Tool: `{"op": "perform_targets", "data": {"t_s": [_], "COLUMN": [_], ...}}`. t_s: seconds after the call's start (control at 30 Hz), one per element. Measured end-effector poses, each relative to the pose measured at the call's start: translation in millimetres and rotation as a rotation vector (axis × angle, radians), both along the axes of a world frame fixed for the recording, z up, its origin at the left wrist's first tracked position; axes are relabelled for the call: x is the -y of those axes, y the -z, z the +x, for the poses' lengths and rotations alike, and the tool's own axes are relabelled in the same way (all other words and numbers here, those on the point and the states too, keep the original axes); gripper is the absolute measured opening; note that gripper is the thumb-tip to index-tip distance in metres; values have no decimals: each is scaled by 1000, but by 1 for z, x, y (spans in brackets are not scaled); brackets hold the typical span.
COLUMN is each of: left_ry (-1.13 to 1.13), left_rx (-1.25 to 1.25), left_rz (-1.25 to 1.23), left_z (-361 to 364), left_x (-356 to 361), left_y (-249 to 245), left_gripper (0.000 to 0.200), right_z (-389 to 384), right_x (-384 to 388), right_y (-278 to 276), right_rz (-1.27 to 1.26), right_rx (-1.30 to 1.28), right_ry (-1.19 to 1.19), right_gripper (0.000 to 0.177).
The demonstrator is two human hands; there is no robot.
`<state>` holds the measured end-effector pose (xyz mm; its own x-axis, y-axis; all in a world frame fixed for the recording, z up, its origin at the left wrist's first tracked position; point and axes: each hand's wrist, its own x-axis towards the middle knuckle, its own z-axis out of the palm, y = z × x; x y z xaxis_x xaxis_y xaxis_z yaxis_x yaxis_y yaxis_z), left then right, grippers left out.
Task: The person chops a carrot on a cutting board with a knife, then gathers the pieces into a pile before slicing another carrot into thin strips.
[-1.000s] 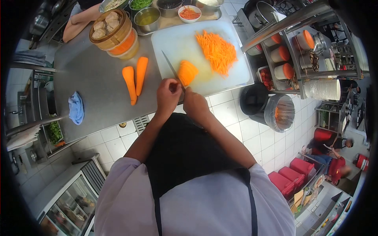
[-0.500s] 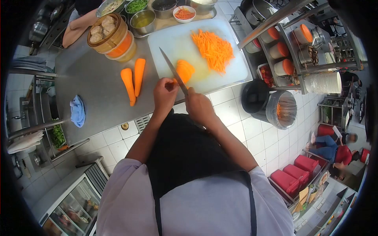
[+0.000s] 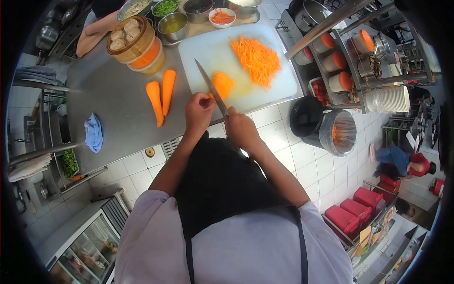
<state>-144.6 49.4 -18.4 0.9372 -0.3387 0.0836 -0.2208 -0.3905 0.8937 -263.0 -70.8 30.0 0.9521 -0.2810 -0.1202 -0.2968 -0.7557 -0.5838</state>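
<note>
The single view looks from the wearer's head, steeply down and forward over the black apron [image 3: 222,189] to the cutting board [image 3: 210,49]. The apron is closest to the lens, the board farther out. Very wide and curved at its dark edges, the view also takes in the lined bin [image 3: 341,134] right of the board and the glass-door fridge [image 3: 90,251] well below left of it.

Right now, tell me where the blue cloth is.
In the head view, the blue cloth lies at the left on the steel table, left of the two whole carrots.
</note>
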Motion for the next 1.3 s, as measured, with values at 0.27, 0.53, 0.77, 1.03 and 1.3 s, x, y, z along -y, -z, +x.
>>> {"op": "perform_targets", "data": {"t_s": [0.27, 0.53, 0.77, 1.03, 1.3], "left_ry": [-9, 7, -10, -53, 68], "left_rx": [16, -14, 0, 21, 8], "left_rz": [-34, -84, -125, -99, -98], "left_z": [-2, -2, -2, -5, 8], "left_x": [-4, -8, -10, -9, -12], "left_y": [7, 14, 20, 18, 62], "left_gripper": [13, 15, 18, 17, 18], "right_z": [8, 19, 29, 36, 37], "right_x": [-7, -13, -19, -22, -19], "right_y": [-5, 0, 1, 21, 48], "right_rz": [-16, -80, -96, -154, 32], "right_rx": [-44, -83, -70, -76, -51], "right_ry": [7, -18, -18, -54, 8], "right_gripper": [13, 11, 11, 16, 24]}}
